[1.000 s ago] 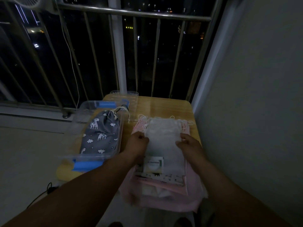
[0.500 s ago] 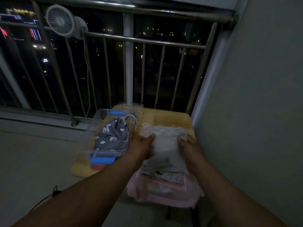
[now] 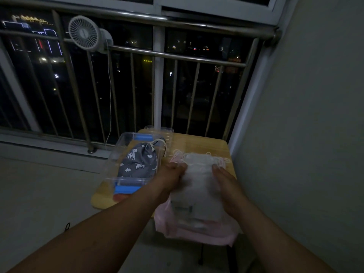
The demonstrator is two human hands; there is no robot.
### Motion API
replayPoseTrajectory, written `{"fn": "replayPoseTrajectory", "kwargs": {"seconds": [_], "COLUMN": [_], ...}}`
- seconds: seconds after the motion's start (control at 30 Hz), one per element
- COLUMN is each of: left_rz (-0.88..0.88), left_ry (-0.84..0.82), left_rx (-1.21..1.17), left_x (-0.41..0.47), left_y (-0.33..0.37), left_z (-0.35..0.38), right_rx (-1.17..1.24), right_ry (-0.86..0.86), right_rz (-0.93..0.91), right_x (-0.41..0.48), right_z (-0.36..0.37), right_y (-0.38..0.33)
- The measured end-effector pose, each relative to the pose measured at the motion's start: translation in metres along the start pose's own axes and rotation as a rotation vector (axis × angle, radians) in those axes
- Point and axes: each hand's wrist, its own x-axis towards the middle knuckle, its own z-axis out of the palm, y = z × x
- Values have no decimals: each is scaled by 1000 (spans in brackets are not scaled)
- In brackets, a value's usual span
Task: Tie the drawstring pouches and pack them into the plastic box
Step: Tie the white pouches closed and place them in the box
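On the wooden table [image 3: 206, 142], one grey pouch [image 3: 137, 164] lay in one plastic box [image 3: 118, 154]; your left hand [image 3: 169, 176] and right hand [image 3: 226, 180] gripped one white pouch [image 3: 199, 184].

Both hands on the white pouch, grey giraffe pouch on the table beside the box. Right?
No. The head view shows the grey giraffe pouch inside the plastic box, not beside it. The left hand and right hand are on the white pouch.

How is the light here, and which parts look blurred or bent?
Head view: very dim, no glare, only small city lights behind the railing; the white pouch, the left hand and the right hand are motion-blurred; the grey pouch is sharper; the wide lens bends the railing bars.
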Motion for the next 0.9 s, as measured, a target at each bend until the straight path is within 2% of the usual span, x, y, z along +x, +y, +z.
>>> {"fn": "replayPoseTrajectory", "kwargs": {"seconds": [0.07, 0.17, 0.27, 0.37, 0.47, 0.63, 0.7, 0.83, 0.9], "left_rz": [14, 35, 43, 44, 13, -20, -25, 9, 39], "left_ry": [-46, -93, -32, 37, 87, 17, 10, 32, 14], "left_rx": [-8, -50, -62, -62, -224, -589, -652, -508, -283], "left_x": [-5, -9, -10, -4, 3, 8, 9, 4, -2], "left_y": [-2, -2, -1, -6, -11, -6, -4, -1, 5], "left_z": [2, 6, 6, 0, -8, -24, -24, -14, -8], "right_rx": [35, -38, 3, 148, 342, 613, 674, 576, 455], "right_ry": [38, 98, 109, 97, 117, 188, 209, 241, 243], "right_rz": [11, 7, 33, 92, 198, 236, 248, 255, 238], "right_x": [1, 5, 3, 2, 0, 6, 7, 10, 7], "right_z": [1, 1, 3, 8, 10, 1, -1, 5, 6], "right_y": [-7, -7, -4, -2, -8, -12, -14, -16, -18]}}
